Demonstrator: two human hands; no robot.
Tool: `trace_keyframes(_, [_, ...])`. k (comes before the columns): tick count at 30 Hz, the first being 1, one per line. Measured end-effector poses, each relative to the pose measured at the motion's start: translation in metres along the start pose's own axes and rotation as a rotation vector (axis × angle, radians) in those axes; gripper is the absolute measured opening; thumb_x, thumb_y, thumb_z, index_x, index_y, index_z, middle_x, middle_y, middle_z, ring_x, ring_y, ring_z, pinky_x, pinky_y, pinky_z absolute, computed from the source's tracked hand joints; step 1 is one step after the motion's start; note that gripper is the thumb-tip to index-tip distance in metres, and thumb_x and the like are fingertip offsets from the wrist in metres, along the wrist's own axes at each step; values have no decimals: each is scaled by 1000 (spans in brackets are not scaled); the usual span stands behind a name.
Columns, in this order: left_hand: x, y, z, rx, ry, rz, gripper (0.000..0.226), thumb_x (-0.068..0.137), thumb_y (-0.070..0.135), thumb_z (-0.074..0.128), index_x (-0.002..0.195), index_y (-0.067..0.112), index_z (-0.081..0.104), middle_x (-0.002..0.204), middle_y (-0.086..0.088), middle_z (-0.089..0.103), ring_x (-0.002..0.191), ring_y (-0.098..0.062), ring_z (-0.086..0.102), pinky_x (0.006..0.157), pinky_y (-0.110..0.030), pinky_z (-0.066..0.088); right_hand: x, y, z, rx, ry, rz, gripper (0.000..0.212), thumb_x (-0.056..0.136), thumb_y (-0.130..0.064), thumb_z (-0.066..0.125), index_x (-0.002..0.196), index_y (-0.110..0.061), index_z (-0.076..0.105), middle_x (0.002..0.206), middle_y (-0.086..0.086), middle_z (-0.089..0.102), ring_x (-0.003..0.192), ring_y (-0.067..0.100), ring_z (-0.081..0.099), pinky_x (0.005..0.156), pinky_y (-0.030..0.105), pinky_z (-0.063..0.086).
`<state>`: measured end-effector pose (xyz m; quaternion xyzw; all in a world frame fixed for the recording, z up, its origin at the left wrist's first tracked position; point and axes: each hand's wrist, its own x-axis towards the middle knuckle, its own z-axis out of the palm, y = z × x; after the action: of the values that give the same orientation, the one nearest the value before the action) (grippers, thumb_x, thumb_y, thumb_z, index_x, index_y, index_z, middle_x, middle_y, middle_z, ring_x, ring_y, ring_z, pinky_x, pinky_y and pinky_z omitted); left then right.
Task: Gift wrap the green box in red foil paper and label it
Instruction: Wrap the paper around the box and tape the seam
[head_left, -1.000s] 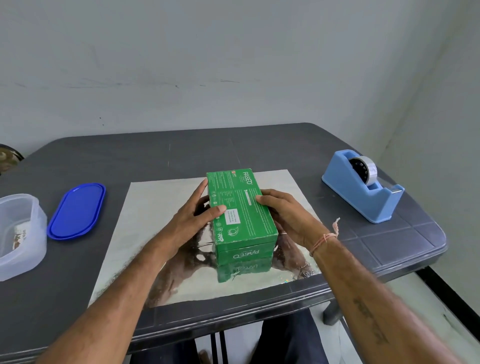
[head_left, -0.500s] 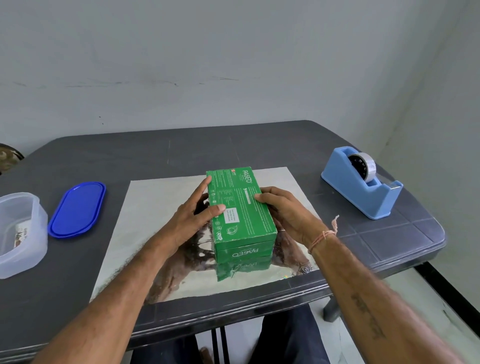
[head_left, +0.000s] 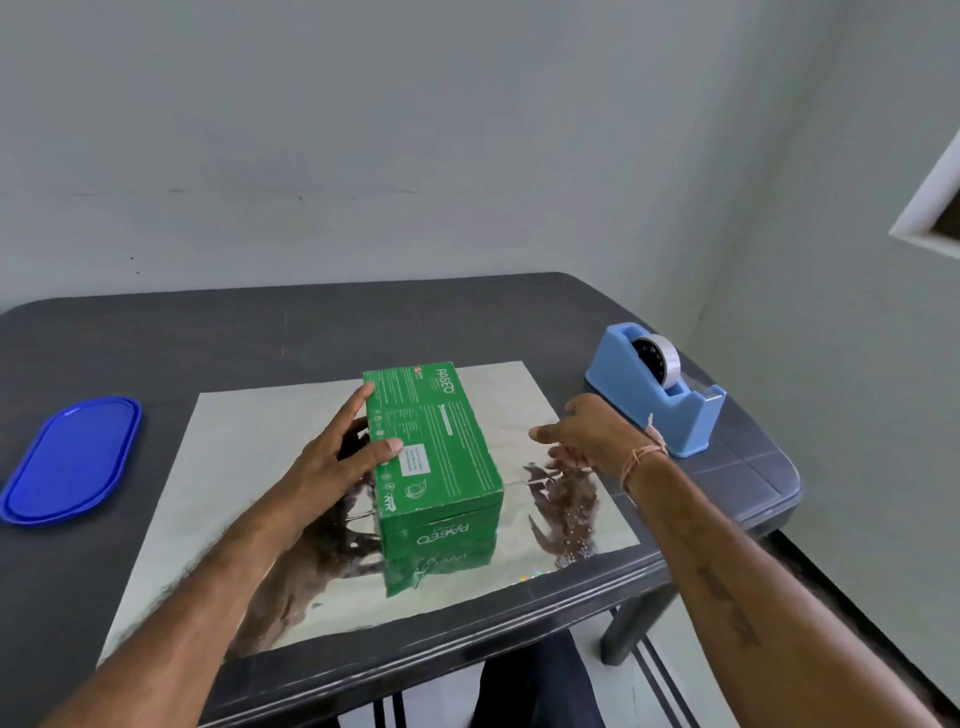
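The green box (head_left: 436, 436) lies lengthwise on the middle of a foil sheet (head_left: 249, 467), whose mirror-silver side faces up. My left hand (head_left: 337, 457) rests against the box's left side, fingers straight along it and thumb on the top face. Off the box and to its right, my right hand (head_left: 582, 431) hovers just above the foil with relaxed fingers and holds nothing.
A light blue tape dispenser (head_left: 654, 395) with a roll of tape stands at the right, just past my right hand. A blue oval lid (head_left: 70, 460) lies at the left. The dark table (head_left: 260, 338) ends close behind the dispenser, and the foil reaches the near edge.
My right hand has let go of the box's right side and moved right, toward the tape dispenser. The left hand stays on the box. The view has shifted, and the clear tub is out of frame.
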<state>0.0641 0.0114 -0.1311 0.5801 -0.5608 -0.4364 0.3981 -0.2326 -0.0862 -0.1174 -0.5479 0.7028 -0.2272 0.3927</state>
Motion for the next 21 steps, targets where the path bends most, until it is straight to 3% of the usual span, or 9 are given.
trace_keyframes(1, [0,0,0,-1,2,7,80,93,45,64,157,52,16,137,27,33,128,0,28,122,-49,20,1,-1,2,-40,21,-5,39,80,-22,87,82,-9,51,69,7,55,51,10,59,55,24,54])
trace_keyframes(3, [0,-2,-1,-1,5,29,80,92,45,65,157,52,17,137,27,35,126,2,34,119,-45,26,6,-1,10,-223,66,-24,44,75,-37,89,76,-14,52,77,6,55,69,18,58,68,32,50])
trace_keyframes(6, [1,-3,0,15,-6,49,80,94,43,64,157,51,17,137,27,38,98,13,50,89,-20,42,7,0,24,-539,174,-51,57,78,-48,84,115,-10,61,120,12,55,110,30,52,98,42,44])
trace_keyframes(7, [1,-5,-1,16,-4,51,80,94,43,64,157,51,17,138,26,38,94,14,50,85,-17,42,1,-4,26,-535,180,-70,61,80,-44,83,122,-8,58,125,13,53,109,28,51,98,38,44])
trace_keyframes(10, [4,-8,-2,-2,2,45,82,92,46,65,157,52,16,142,22,37,121,-2,42,111,-36,35,4,-8,23,-332,130,-85,51,78,-28,88,114,-7,60,115,12,58,96,23,56,79,28,47])
trace_keyframes(14, [5,-10,-1,-23,-6,63,82,92,45,65,157,52,16,141,23,37,124,-5,39,96,-28,37,17,-9,3,94,29,-44,35,76,-14,89,71,-7,55,72,11,66,69,24,63,58,31,50])
trace_keyframes(16, [6,-11,-2,-25,-7,57,82,92,45,66,157,52,16,140,23,37,127,-3,36,110,-36,33,20,-12,-8,242,-22,-15,35,75,-11,90,76,-3,56,73,12,69,73,24,65,68,37,55])
trace_keyframes(18, [8,-13,-3,-17,1,41,83,91,47,66,157,53,16,144,22,37,131,-3,33,122,-46,22,21,-9,-13,208,-75,4,41,71,-23,93,84,2,63,76,11,71,62,17,58,67,37,48])
trace_keyframes(21, [11,-20,-6,6,-1,28,86,85,65,69,152,62,15,158,17,35,149,-15,28,125,-55,15,9,-7,-14,157,-169,-5,50,68,-34,93,101,-1,77,77,6,70,58,12,54,67,31,48])
